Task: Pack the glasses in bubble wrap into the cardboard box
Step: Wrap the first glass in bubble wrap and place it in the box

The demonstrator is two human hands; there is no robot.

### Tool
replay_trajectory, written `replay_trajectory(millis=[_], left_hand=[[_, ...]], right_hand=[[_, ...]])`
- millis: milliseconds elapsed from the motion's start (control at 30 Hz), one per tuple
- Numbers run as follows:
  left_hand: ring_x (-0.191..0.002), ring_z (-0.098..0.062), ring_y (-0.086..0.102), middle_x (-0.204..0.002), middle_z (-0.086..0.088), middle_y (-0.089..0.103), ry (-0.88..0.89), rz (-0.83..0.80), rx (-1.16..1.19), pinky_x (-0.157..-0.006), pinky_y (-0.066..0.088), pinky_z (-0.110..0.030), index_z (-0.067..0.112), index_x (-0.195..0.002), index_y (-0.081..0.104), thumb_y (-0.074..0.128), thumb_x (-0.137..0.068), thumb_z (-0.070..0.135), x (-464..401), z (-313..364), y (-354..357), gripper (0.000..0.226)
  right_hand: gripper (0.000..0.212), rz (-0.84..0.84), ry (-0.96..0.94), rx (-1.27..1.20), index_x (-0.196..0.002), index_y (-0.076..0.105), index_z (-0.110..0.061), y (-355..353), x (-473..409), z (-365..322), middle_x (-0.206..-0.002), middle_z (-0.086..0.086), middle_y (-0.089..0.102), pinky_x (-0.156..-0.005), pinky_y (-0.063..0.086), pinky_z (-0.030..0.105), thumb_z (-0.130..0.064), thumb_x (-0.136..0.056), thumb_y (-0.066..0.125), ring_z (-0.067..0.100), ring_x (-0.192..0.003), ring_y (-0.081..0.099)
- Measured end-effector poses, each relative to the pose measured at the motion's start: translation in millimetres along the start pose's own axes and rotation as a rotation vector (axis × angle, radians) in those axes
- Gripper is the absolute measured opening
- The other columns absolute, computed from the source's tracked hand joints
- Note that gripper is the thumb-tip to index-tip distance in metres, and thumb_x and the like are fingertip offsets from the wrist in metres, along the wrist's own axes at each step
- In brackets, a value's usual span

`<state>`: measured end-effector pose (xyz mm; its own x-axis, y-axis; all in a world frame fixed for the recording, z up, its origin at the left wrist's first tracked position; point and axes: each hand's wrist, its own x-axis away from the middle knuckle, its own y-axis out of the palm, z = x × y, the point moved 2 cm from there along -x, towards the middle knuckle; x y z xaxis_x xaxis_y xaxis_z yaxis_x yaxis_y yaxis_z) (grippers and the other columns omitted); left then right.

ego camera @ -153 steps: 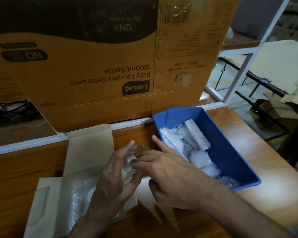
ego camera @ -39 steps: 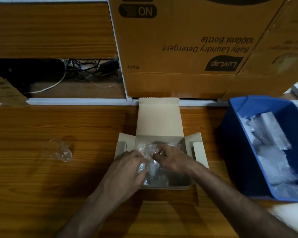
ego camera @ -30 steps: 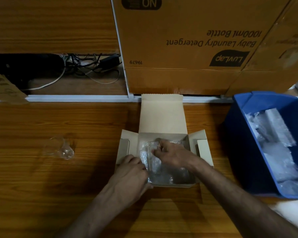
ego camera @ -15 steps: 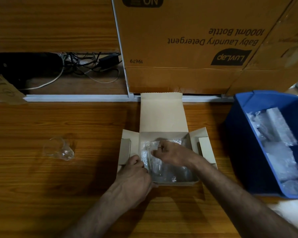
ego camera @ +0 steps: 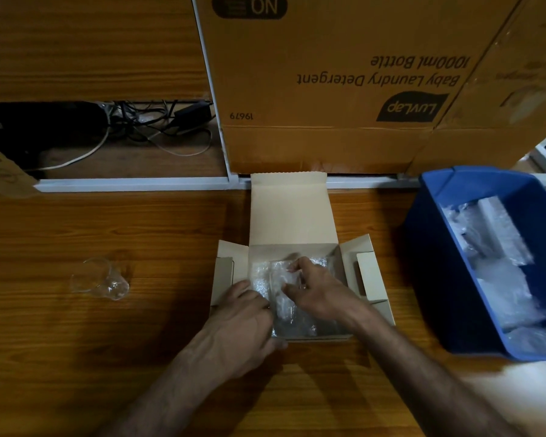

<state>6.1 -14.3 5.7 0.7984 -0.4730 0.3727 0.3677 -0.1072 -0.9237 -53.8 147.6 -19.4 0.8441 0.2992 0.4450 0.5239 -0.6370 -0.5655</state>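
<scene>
Both hands in cardboard box (ego camera: pixel 292 212): right hand (ego camera: pixel 320 293) pinches bubble wrap (ego camera: pixel 281 279); left hand (ego camera: pixel 243 323) curled, grip unclear.

Open tabletop (ego camera: pixel 171 234) left of the cardboard box (ego camera: pixel 289 212) (1 glass (ego camera: pixel 100 280) there); blue bin (ego camera: pixel 435 263) crowds right.

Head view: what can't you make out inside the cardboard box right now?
- Wrapped glass in the cardboard box: both hands and bubble wrap cover it.
- Left hand fingertips: behind the box wall.
- Right hand grip: blurred.
- Blue bin: cut off at right edge.
</scene>
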Motion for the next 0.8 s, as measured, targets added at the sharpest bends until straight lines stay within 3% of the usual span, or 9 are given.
replay_trajectory(millis=[133, 333, 467, 567, 800], left_hand=[[-0.131, -0.016, 0.046, -0.134, 0.003, 0.061, -0.001, 0.023, 0.002, -0.123, 0.011, -0.040, 0.027, -0.133, 0.060, 0.043, -0.092, 0.074, -0.5, -1.7, -3.0, 0.065], [-0.130, -0.015, 0.047, -0.131, 0.003, 0.061, -0.014, 0.058, 0.010, -0.124, 0.009, -0.040, 0.024, -0.125, 0.064, 0.041, -0.087, 0.081, 0.7, -5.8, -7.3, 0.071], [-0.135, -0.013, 0.042, -0.140, 0.005, 0.057, -0.017, 0.081, 0.042, -0.124, 0.003, -0.038, 0.027, -0.133, 0.060, 0.040, -0.088, 0.080, 1.8, -4.5, -9.0, 0.072], [-0.141, -0.011, 0.038, -0.147, 0.005, 0.052, -0.028, 0.118, 0.058, -0.126, 0.000, -0.041, 0.028, -0.139, 0.054, 0.035, -0.091, 0.079, 4.3, -5.2, -10.5, 0.073], [-0.145, -0.014, 0.038, -0.155, 0.002, 0.046, -0.054, 0.322, 0.084, -0.127, 0.003, -0.043, 0.025, -0.146, 0.051, 0.024, -0.095, 0.070, 14.4, -12.4, -13.3, 0.074]], right_hand=[[0.055, 0.005, 0.038, -0.004, -0.144, 0.037, -0.031, -0.4, 3.8, 2.4, -0.141, 0.006, 0.049, -0.091, 0.055, 0.037, -0.038, -0.097, 0.064, 0.022, -0.113, 0.059], [0.060, 0.042, 0.010, 0.015, -0.145, 0.032, -0.034, -3.2, 7.7, 2.4, -0.147, 0.007, 0.046, -0.098, 0.054, 0.044, -0.036, -0.096, 0.067, 0.025, -0.120, 0.058], [0.062, 0.084, -0.023, 0.062, -0.148, 0.030, -0.035, -4.3, 9.9, 2.9, -0.150, 0.006, 0.044, -0.102, 0.052, 0.047, -0.037, -0.097, 0.065, 0.024, -0.125, 0.056], [0.059, 0.166, -0.108, 0.177, -0.150, 0.029, -0.037, -6.5, 16.5, 2.5, -0.150, 0.003, 0.043, -0.103, 0.050, 0.044, -0.039, -0.099, 0.060, 0.020, -0.125, 0.055], [0.054, 0.319, -0.350, 0.412, -0.154, 0.026, -0.036, -9.3, 31.5, -6.9, -0.152, -0.003, 0.038, -0.089, 0.044, 0.022, -0.043, -0.104, 0.046, 0.014, -0.124, 0.053]])
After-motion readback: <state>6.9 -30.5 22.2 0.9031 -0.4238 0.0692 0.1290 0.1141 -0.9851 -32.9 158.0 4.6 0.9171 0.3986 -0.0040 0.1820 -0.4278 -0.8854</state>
